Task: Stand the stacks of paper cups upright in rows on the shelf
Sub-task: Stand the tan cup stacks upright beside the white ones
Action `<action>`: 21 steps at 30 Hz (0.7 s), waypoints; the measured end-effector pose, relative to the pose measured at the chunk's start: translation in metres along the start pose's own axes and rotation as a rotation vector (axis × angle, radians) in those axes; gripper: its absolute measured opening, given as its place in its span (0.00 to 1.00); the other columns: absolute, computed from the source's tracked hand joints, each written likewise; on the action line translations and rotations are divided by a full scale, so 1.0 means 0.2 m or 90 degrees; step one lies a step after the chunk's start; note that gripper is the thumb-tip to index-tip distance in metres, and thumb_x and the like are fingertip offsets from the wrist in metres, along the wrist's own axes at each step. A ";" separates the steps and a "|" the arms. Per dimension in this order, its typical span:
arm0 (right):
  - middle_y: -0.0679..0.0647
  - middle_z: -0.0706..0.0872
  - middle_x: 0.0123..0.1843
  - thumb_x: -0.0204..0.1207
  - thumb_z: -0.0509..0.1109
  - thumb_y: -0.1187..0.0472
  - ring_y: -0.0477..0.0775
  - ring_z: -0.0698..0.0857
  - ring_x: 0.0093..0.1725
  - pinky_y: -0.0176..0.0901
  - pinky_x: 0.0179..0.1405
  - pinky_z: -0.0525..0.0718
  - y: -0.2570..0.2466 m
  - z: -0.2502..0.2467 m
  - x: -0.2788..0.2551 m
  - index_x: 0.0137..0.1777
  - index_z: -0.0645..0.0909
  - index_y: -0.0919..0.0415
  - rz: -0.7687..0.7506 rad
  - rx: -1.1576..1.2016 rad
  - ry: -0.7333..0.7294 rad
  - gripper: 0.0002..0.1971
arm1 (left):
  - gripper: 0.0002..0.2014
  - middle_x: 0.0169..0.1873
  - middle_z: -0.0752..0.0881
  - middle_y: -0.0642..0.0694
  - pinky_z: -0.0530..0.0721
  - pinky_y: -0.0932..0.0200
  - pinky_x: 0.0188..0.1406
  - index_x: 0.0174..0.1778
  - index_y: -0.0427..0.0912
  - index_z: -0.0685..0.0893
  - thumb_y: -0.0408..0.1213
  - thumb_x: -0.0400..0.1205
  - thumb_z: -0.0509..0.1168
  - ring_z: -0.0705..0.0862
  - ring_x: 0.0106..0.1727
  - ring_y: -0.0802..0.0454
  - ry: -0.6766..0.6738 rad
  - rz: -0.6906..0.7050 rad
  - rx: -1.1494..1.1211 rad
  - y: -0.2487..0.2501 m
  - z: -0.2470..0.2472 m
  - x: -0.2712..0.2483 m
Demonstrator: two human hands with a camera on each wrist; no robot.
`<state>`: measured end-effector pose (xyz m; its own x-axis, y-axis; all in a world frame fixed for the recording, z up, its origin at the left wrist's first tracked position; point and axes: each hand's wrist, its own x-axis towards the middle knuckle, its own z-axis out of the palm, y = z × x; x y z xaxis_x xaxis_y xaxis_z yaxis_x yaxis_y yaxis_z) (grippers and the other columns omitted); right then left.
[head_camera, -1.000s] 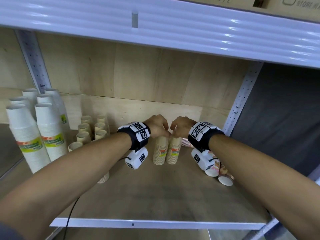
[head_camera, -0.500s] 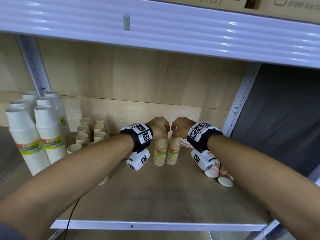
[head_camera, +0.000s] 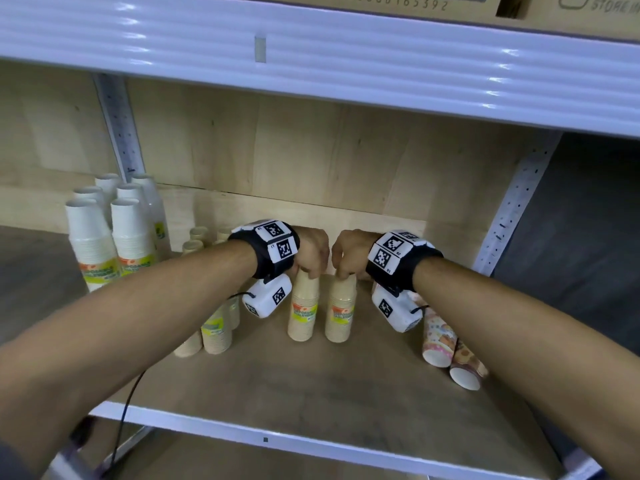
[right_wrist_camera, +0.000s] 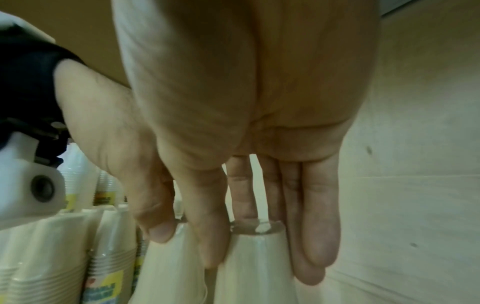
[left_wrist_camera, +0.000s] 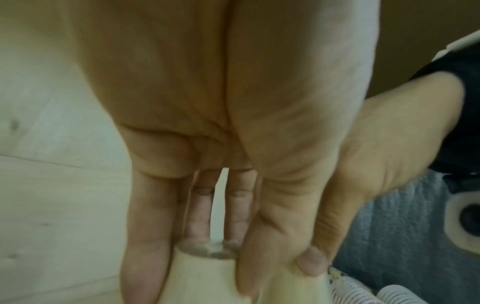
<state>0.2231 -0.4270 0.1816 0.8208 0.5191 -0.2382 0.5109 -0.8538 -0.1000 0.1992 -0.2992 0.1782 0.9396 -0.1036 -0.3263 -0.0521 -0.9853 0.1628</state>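
Two tan paper cup stacks stand rim-down side by side on the middle of the wooden shelf [head_camera: 346,386]. My left hand [head_camera: 311,258] grips the top of the left stack [head_camera: 303,306]. In the left wrist view its thumb and fingers [left_wrist_camera: 145,257] close round that stack's tip [left_wrist_camera: 202,273]. My right hand [head_camera: 348,259] grips the top of the right stack [head_camera: 341,310]. The right wrist view shows its fingers [right_wrist_camera: 311,236] down the far side of that stack [right_wrist_camera: 257,267], with the left stack [right_wrist_camera: 168,267] close beside it. The two hands almost touch.
Tall white cup stacks [head_camera: 104,237] stand at the far left, with small tan stacks [head_camera: 216,330] in rows beside them. Two patterned cup stacks [head_camera: 440,341] lie on their sides at the right. The upper shelf [head_camera: 311,46] hangs low overhead. White front rail [head_camera: 266,439].
Both hands have kept their grip on the stack tops. More of each stack shows below the hands, and the two bases stand a little wider apart. The head view has shifted.
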 end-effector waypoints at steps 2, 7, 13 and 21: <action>0.51 0.83 0.37 0.70 0.78 0.62 0.46 0.78 0.30 0.34 0.25 0.76 -0.06 -0.01 0.01 0.55 0.87 0.65 -0.022 0.015 -0.021 0.14 | 0.17 0.55 0.88 0.38 0.90 0.48 0.51 0.58 0.38 0.88 0.28 0.73 0.71 0.88 0.52 0.42 -0.024 -0.030 -0.019 -0.04 -0.01 -0.04; 0.54 0.83 0.30 0.66 0.81 0.65 0.51 0.83 0.27 0.40 0.29 0.84 -0.22 -0.01 0.04 0.47 0.86 0.68 -0.087 0.082 -0.099 0.12 | 0.16 0.42 0.85 0.41 0.87 0.52 0.46 0.56 0.34 0.88 0.26 0.72 0.72 0.84 0.40 0.47 -0.054 -0.096 -0.021 -0.15 -0.02 -0.19; 0.58 0.86 0.31 0.66 0.83 0.62 0.57 0.88 0.28 0.49 0.37 0.89 -0.42 0.02 0.04 0.45 0.85 0.64 -0.174 0.098 -0.151 0.12 | 0.09 0.34 0.83 0.42 0.82 0.58 0.33 0.48 0.32 0.87 0.27 0.72 0.73 0.81 0.34 0.49 -0.076 -0.149 0.013 -0.29 -0.02 -0.40; 0.57 0.86 0.31 0.67 0.83 0.61 0.58 0.87 0.30 0.53 0.42 0.90 -0.66 0.08 0.02 0.45 0.85 0.64 -0.282 0.139 -0.139 0.11 | 0.14 0.49 0.90 0.45 0.87 0.57 0.39 0.54 0.47 0.89 0.32 0.73 0.72 0.88 0.42 0.49 -0.066 -0.229 0.042 -0.52 0.04 -0.62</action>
<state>0.1552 -0.3125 0.1777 0.4544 0.8311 -0.3207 0.7126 -0.5552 -0.4290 0.0848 -0.1856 0.1939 0.8625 0.2401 -0.4454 0.2494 -0.9676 -0.0386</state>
